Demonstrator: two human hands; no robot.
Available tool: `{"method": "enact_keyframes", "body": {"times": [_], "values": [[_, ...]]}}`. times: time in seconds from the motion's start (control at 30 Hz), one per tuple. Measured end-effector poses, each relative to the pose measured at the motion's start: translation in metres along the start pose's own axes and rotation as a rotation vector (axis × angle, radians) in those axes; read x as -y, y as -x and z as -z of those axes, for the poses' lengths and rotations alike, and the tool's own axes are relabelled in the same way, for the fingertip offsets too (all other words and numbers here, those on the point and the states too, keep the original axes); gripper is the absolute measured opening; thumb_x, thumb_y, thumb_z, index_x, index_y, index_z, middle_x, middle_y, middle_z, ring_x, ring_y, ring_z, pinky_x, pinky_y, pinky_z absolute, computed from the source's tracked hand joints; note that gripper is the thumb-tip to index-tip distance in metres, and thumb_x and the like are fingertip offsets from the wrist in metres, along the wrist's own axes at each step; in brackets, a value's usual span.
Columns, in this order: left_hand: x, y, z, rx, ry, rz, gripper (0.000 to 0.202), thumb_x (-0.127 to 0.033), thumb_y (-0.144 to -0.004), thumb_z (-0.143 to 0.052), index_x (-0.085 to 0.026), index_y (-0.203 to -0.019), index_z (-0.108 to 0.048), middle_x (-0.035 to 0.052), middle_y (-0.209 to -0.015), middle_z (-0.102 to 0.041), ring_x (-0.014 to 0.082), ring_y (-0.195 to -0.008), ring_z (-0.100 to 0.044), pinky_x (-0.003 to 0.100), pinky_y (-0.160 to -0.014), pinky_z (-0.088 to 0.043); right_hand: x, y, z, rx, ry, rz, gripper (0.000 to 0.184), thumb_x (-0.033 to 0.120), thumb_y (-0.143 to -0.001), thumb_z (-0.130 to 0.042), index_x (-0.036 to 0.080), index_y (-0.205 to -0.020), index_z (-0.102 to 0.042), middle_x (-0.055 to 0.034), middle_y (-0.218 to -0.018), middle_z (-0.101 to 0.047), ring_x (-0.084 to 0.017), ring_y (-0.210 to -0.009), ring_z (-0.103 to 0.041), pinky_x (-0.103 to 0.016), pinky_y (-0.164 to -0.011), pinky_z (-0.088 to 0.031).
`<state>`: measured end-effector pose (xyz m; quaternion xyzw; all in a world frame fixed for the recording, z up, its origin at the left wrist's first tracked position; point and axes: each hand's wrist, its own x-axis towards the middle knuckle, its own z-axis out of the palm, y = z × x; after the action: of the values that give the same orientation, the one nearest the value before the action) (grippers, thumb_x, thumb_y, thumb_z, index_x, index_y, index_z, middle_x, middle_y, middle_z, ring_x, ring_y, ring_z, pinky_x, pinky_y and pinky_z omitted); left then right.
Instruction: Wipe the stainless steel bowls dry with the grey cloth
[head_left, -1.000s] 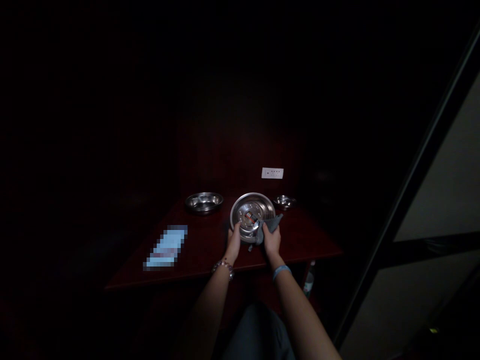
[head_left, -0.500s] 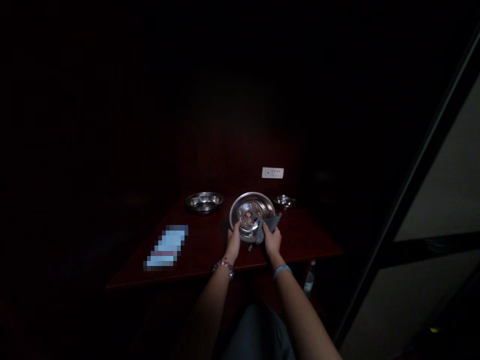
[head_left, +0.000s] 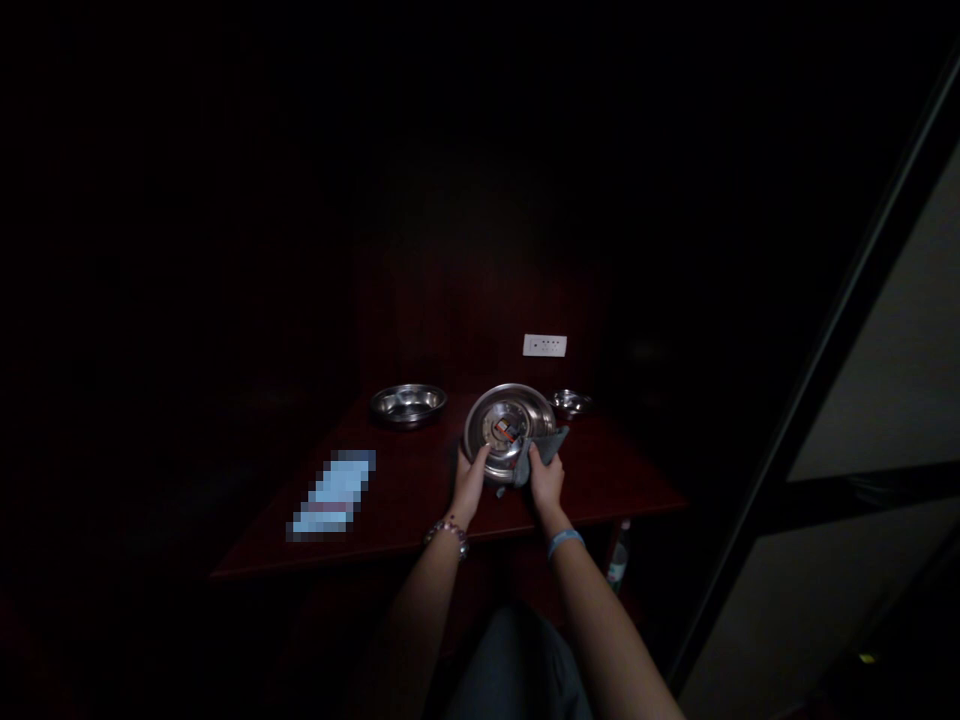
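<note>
Head view: I see the bowl [head_left: 519, 412] sitting slightly right of half a second ago, tilted over the table [head_left: 405, 490]; the left hand [head_left: 469, 486] grips its edge, the right hand [head_left: 547, 482] pinches the cloth [head_left: 547, 446] against it, apparently working the side.

Dark-red table [head_left: 412, 490]: steel basin [head_left: 409, 407], smaller bowl [head_left: 571, 404], blurred bluish item [head_left: 334, 495].

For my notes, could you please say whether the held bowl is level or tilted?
Tilted: the held bowl shows more of its inside than the level left bowl.
</note>
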<state>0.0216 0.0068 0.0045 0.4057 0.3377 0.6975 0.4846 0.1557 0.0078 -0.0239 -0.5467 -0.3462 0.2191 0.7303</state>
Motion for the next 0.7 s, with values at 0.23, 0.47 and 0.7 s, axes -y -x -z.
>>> {"method": "enact_keyframes", "body": {"times": [0.23, 0.47, 0.7], "values": [[0.008, -0.004, 0.001, 0.078, -0.063, -0.013, 0.043, -0.021, -0.078, -0.077, -0.017, -0.12, -0.065, 0.0125, -0.129, -0.07, 0.0256, -0.125, -0.063, 0.041, -0.116, -0.04, -0.003, -0.003, -0.001, -0.016, -0.012, 0.007, 0.053, 0.053, -0.077, -0.07, 0.012, -0.11, -0.074, -0.0156, -0.108, -0.078, -0.03, -0.101, -0.074, -0.036, -0.09, -0.054], [0.011, -0.002, 0.0, 0.306, -0.143, -0.035, 0.047, -0.024, -0.069, -0.081, -0.014, -0.113, -0.07, 0.0131, -0.123, -0.073, 0.0261, -0.12, -0.066, 0.045, -0.114, -0.042, -0.003, -0.001, -0.001, 0.005, -0.047, 0.016, 0.051, 0.053, -0.078, -0.069, 0.012, -0.108, -0.074, -0.0144, -0.107, -0.078, -0.028, -0.098, -0.074, -0.033, -0.087, -0.055], [0.008, -0.002, 0.0, 0.27, -0.213, -0.033, 0.033, -0.02, -0.069, -0.07, -0.016, -0.102, -0.074, 0.01, -0.119, -0.076, 0.0259, -0.118, -0.067, 0.042, -0.111, -0.044, 0.001, 0.002, -0.001, 0.035, -0.053, 0.009, 0.049, 0.051, -0.077, -0.07, 0.012, -0.106, -0.074, -0.015, -0.106, -0.078, -0.029, -0.099, -0.074, -0.034, -0.087, -0.055]]}}
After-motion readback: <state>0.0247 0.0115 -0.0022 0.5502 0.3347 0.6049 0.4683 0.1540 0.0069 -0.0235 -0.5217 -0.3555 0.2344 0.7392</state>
